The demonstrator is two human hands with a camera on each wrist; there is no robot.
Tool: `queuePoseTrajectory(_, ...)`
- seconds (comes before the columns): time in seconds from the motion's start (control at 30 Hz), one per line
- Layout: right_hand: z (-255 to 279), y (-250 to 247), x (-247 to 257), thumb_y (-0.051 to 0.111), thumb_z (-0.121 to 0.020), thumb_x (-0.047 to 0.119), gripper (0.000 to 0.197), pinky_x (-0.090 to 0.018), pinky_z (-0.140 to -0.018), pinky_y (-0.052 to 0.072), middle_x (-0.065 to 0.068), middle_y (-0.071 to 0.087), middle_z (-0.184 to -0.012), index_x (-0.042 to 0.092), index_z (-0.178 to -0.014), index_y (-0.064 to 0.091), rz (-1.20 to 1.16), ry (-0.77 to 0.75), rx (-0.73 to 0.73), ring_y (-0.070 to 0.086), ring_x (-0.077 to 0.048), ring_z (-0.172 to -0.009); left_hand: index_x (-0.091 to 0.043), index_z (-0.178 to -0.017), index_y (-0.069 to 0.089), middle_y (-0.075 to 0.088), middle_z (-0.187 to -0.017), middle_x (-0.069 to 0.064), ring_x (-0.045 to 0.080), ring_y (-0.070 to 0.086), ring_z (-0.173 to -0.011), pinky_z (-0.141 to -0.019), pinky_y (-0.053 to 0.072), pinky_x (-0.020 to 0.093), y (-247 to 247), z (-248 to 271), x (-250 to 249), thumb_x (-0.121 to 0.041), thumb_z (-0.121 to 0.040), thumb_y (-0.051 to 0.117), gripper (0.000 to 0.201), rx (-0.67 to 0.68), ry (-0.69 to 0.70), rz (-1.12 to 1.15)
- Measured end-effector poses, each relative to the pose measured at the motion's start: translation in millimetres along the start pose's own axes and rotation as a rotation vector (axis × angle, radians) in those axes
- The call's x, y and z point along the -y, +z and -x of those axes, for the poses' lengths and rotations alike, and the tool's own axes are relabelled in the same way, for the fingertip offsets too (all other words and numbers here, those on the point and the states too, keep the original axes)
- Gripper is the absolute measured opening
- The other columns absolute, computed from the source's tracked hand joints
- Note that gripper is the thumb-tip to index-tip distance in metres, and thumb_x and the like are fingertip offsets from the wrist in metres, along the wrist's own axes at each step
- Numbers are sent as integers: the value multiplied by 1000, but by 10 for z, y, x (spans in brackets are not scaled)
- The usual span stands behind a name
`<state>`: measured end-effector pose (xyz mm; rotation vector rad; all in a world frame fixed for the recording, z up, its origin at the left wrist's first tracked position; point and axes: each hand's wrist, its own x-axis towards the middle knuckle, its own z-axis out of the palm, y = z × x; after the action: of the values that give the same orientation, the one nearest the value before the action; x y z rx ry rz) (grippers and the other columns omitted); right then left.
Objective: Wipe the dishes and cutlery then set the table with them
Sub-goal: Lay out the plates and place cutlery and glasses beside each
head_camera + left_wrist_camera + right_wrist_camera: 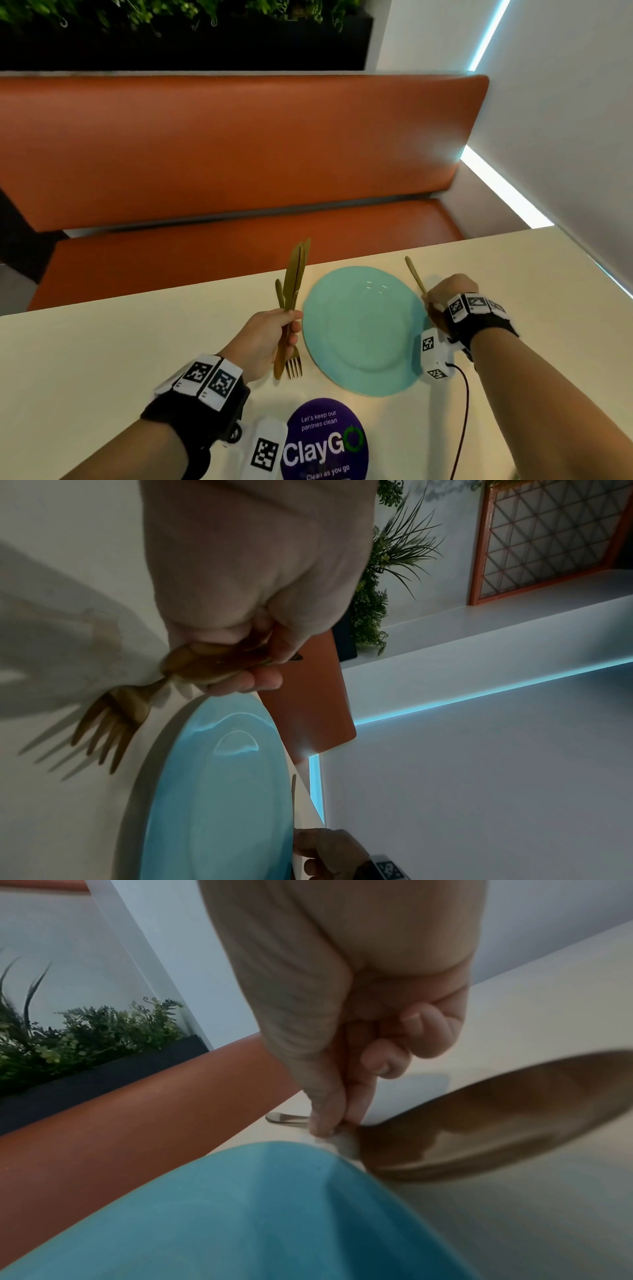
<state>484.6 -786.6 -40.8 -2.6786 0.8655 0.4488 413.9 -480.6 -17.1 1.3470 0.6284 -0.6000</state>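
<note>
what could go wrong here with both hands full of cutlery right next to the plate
1. The left hand grips a bundle of gold cutlery together, fork tines down near the table. Releasing one piece may let others slip or clatter.
2. The right hand pinches a spoon whose bowl sits right at the blue plate rim; it could knock or scrape the plate.
3. The bundle's handles reach toward the table's far edge, so a dropped piece might fall off.

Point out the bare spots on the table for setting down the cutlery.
Bare table lies left of the left hand, and beyond the right hand toward the wall. Crowded: the strip beside the plate and the purple sticker at the near edge.
</note>
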Motion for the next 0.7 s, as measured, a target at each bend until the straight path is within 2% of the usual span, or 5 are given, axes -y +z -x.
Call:
queuePoseTrajectory(0.27, -11, 16, -2, 73, -74, 28, 26, -20, -44, 43, -5, 62, -61, 6, -63, 64, -5, 24, 1, 58, -19, -55, 0, -103, 60, 58, -78, 11, 17, 51, -65, -61, 44, 28, -4, 42, -3, -7, -100, 35, 26, 11, 3, 18)
queuePoseTrajectory(0.37, 22, -66, 77, 69, -78, 24, 20, -23, -53, 45, -12, 71, -86, 6, -71, 66, -36, -42, 21, 63, -26, -71, -3, -102, 62, 61, -81, 9, 16, 55, -70, -66, 47, 27, -14, 73, 11, -10, -100, 39, 23, 13, 3, -7)
queuePoseTrajectory(0.43, 94, -105, 208, 66, -82, 23, 20, -27, -76, 47, -12, 70, -106, 7, -94, 70, -46, -213, -42, 64, -29, -96, -5, -101, 63, 62, -82, 7, 15, 56, -72, -66, 48, 26, -17, 93, 23, -10, -98, 45, 19, 10, 18, -18)
queuePoseTrajectory(0.53, 483, -18, 499, 66, -82, 16, 22, -28, -90, 45, -9, 71, -105, 13, -103, 71, -134, -633, -139, 63, -26, -101, -6, -99, 65, 65, -82, 5, 13, 59, -75, -71, 50, 27, -14, 141, 32, -10, -95, 51, 15, -14, 53, -75)
queuePoseTrajectory(0.7, 1330, 262, 795, 75, -66, 9, 25, -26, -62, 55, 4, 72, -81, 21, -88, 75, 29, -1392, -316, 66, -19, -75, -4, -102, 65, 67, -75, 2, 9, 59, -67, -57, 46, 21, -6, 317, 34, -12, -94, 54, 16, 7, 42, -132)
